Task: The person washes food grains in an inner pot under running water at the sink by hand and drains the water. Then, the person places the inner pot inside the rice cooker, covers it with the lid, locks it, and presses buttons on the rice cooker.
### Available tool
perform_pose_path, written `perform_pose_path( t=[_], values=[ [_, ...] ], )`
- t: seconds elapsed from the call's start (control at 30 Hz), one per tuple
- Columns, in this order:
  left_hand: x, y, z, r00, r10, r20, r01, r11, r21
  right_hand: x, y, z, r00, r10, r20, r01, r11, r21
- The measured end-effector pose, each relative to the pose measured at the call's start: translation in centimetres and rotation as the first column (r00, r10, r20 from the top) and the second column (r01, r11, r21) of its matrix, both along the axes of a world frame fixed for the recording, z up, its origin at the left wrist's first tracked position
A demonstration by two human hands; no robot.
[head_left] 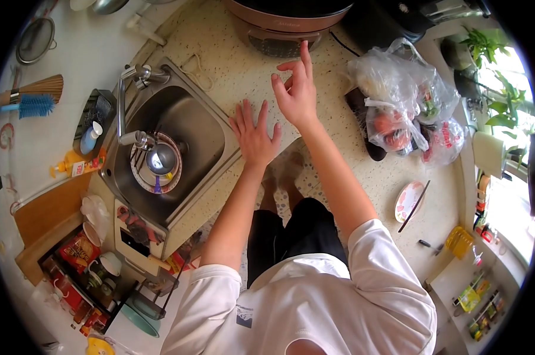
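Note:
My left hand (255,135) rests on the speckled countertop (220,89) beside the sink, its fingers spread and nothing in it. Farther forward, my right hand (297,97) reaches to the pinkish-brown electric cooker (285,22). Its index finger is stretched out to the dark control panel (279,44) on the cooker's front and seems to touch it. The other fingers of that hand are partly bent and the thumb stands apart, with nothing held. Only the lower front and rim of the cooker show at the top edge.
In the steel sink (199,115), a ladle (161,158) lies in a patterned bowl (138,171) under the faucet (122,106). Plastic bags of produce (391,89) sit on the right, with a bowl (406,201) and chopsticks (418,204) nearer me. A soap bottle (78,165) stands left.

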State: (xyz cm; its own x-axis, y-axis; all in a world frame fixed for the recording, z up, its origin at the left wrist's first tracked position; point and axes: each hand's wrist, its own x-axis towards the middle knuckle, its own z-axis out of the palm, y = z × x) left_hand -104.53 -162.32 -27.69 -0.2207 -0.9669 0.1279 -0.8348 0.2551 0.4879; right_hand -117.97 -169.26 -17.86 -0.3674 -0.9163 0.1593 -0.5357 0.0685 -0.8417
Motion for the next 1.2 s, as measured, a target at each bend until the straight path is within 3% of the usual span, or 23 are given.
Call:
perform_pose_path(
  t=[0.37,0.57,0.67,0.77,0.83,0.9,0.93,0.97,1.03,1.13,1.2],
  values=[
    [-0.1,-0.2,0.4,1.0,0.007,0.0,-0.007,1.0,0.003,-0.9,0.2,0.3,0.996,0.066,0.059,-0.07,0.996,0.053],
    [1.6,0.3,2.0,0.953,0.019,-0.301,0.004,0.997,0.077,-3.3,2.6,0.2,0.947,0.11,0.301,-0.109,0.994,-0.019],
    [2.8,2.6,4.6,0.898,0.035,-0.439,0.019,0.993,0.118,-4.0,6.3,1.3,0.986,0.12,0.115,-0.112,0.991,-0.072],
    [4.1,6.0,7.1,0.809,0.029,-0.587,0.056,0.99,0.126,-4.3,11.8,2.6,0.976,0.078,0.204,-0.102,0.989,0.11],
    [5.4,8.9,9.0,0.859,0.009,-0.511,0.089,0.982,0.166,-4.7,15.8,3.1,0.957,0.085,0.278,-0.156,0.958,0.242],
    [6.2,12.2,9.7,0.713,0.089,-0.695,0.14,0.954,0.266,-4.8,19.8,3.5,0.96,0.107,0.26,-0.188,0.932,0.31],
    [6.6,13.9,10.4,0.599,0.246,-0.762,0.207,0.871,0.445,-4.7,21.9,3.1,0.964,0.112,0.24,-0.188,0.927,0.324],
    [7.0,15.6,9.5,0.469,0.355,-0.809,0.277,0.811,0.516,-4.8,24.0,3.0,0.962,0.128,0.241,-0.218,0.89,0.4],
    [8.7,18.2,10.4,0.544,0.391,-0.742,0.348,0.7,0.624,-4.9,28.1,3.2,0.963,0.142,0.23,-0.248,0.802,0.544],
    [10.5,22.8,9.1,0.628,0.383,-0.677,0.34,0.648,0.682,-4.9,34.0,2.8,0.957,0.159,0.242,-0.284,0.671,0.685],
    [11.6,24.6,8.8,0.644,0.336,-0.688,0.435,0.579,0.69,-5.3,38.5,-0.1,0.945,0.321,0.064,-0.289,0.728,0.621]
  ],
)
